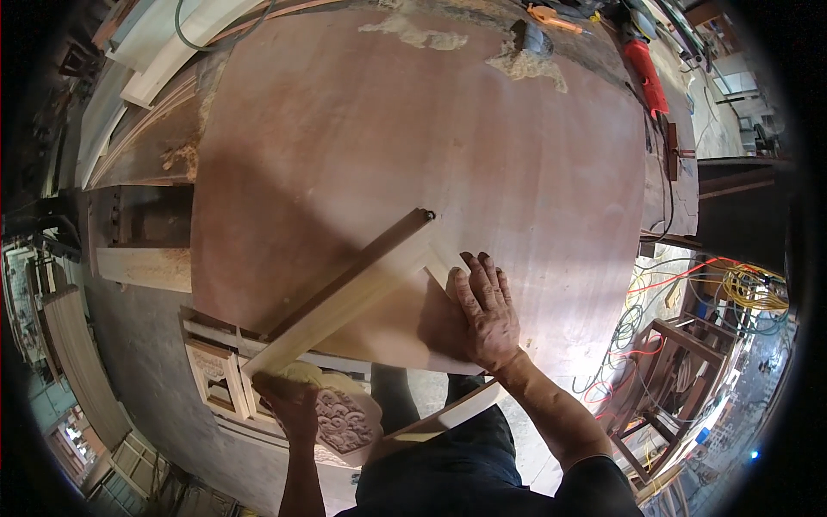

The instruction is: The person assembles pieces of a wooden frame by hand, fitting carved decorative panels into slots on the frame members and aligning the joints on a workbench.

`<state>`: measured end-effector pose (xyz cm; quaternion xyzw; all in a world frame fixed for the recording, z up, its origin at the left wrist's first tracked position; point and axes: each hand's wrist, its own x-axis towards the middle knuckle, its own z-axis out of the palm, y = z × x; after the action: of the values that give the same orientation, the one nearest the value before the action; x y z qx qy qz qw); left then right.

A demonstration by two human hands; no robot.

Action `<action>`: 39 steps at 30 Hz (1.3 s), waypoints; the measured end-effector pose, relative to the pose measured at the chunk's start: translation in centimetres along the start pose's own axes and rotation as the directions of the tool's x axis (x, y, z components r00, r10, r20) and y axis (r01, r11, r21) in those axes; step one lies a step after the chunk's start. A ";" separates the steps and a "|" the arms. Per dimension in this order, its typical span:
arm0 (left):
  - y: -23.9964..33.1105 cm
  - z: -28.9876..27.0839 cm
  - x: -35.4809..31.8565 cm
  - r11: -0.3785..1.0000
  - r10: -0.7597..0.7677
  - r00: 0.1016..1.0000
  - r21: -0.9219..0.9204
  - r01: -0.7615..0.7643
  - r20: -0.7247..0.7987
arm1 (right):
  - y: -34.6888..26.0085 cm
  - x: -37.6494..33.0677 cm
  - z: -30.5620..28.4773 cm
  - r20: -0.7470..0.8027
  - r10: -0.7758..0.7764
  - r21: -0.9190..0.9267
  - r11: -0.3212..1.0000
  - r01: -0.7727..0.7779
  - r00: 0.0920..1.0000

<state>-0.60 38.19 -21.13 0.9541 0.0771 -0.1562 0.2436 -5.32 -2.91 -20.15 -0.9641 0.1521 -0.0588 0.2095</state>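
A pale wooden frame [336, 314] lies angled across the near edge of a large reddish-brown board [413, 129]. Its long rail runs from a corner near the board's middle down to the left and overhangs the edge. My left hand [291, 403] is closed round that overhanging end. Beside it, below the board's edge, is a carved wooden panel [346, 420] with scroll relief; I cannot tell whether it is joined to the frame. My right hand [491, 319] lies flat with fingers stretched out, over the frame's shorter rail, whose far part it hides.
A red power tool [646, 76] lies at the far right, near an orange-handled tool [556, 17]. Sawdust [422, 34] is heaped along the far edge. Pale planks [177, 56] lie at far left. Tangled cables [633, 323] and a dark wooden frame [680, 379] are at right.
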 end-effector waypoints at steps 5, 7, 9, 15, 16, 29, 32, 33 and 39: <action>-0.7 0.0 -0.5 0.991 -0.120 0.993 -0.054 0.121 0.012 | -0.2 0.1 -0.1 0.019 -0.028 0.017 0.999 0.028 0.999; -1.0 0.1 -0.4 0.993 -0.113 0.994 -0.039 0.113 0.009 | 0.1 -0.1 0.2 0.015 -0.031 0.031 0.999 0.030 0.999; -1.0 0.0 -0.4 0.994 -0.107 0.994 -0.023 0.108 0.005 | 0.5 -0.2 0.8 -0.010 -0.069 -0.032 0.997 0.068 0.998; -0.4 0.3 0.0 0.993 -0.102 0.995 -0.062 0.102 0.009 | 0.7 -0.3 1.0 0.008 -0.049 -0.069 0.996 0.050 0.999; -0.4 0.3 -0.2 0.993 -0.094 0.995 -0.069 0.093 -0.018 | 0.5 -0.1 0.8 0.007 -0.052 -0.066 0.996 0.053 0.999; 0.5 0.0 1.6 0.985 -0.111 0.993 -0.141 0.104 -0.042 | 0.6 5.2 2.7 0.084 -0.052 -0.146 0.987 0.064 0.995; 0.7 -0.6 3.3 0.996 0.063 0.998 0.061 -0.062 -0.008 | 0.1 6.9 2.5 0.062 -0.088 -0.130 0.987 0.096 0.994; 0.6 -0.7 3.7 0.989 0.065 0.998 0.134 -0.063 -0.011 | 0.1 7.4 2.8 0.061 -0.102 -0.157 0.981 0.111 0.993; 1.8 -1.0 7.1 0.898 0.308 0.949 0.352 -0.265 -0.070 | -0.9 11.0 4.2 -0.056 -0.230 -0.128 0.967 0.221 0.972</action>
<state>6.70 37.65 -21.88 0.9903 -0.0774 -0.0698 0.0914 6.03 -4.04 -23.03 -0.9834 0.0520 -0.1070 0.1371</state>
